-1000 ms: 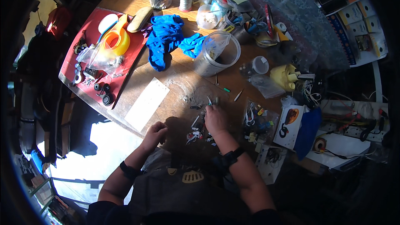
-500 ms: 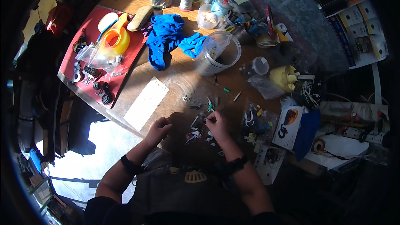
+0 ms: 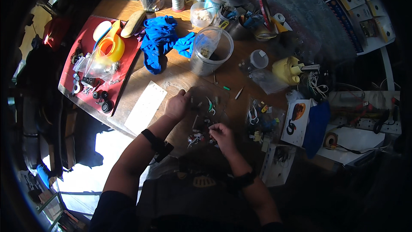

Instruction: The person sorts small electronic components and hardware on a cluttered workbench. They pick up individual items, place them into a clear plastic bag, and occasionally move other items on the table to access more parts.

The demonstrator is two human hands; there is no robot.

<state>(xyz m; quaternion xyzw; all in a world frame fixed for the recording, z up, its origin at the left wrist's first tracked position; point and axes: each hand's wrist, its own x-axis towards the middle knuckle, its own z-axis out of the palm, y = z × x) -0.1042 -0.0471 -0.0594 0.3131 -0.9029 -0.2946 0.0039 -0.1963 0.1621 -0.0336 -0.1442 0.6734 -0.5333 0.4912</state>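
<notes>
My left hand point(image 3: 176, 105) reaches over the wooden table beside the white paper strip point(image 3: 146, 107). Its fingertips are drawn together at the tabletop, and whatever they hold, if anything, is hidden. Thumb and fingers of my right hand point(image 3: 224, 136) are pinched over small scattered parts; a thing between them is too small to name. Just left of that hand lies a small heap of white and red bits point(image 3: 195, 138). Green-and-white pliers point(image 3: 210, 106) rest between the hands. Beyond them are a green stick point(image 3: 226, 88) and a thin pointed tool point(image 3: 239, 93).
A tall clear tub point(image 3: 211, 56) stands past the hands, near a crumpled blue cloth point(image 3: 159, 38). On the left, a red mat point(image 3: 88, 34) bears a yellow tape holder point(image 3: 112, 47) and black knobs. Small bagged parts point(image 3: 257, 116) and a white box point(image 3: 296, 120) are at right.
My left hand has moved forward and right, from the near end of the paper strip to the tabletop beyond. My right hand stays pinched near the small parts, slightly lower. The view has shifted somewhat.
</notes>
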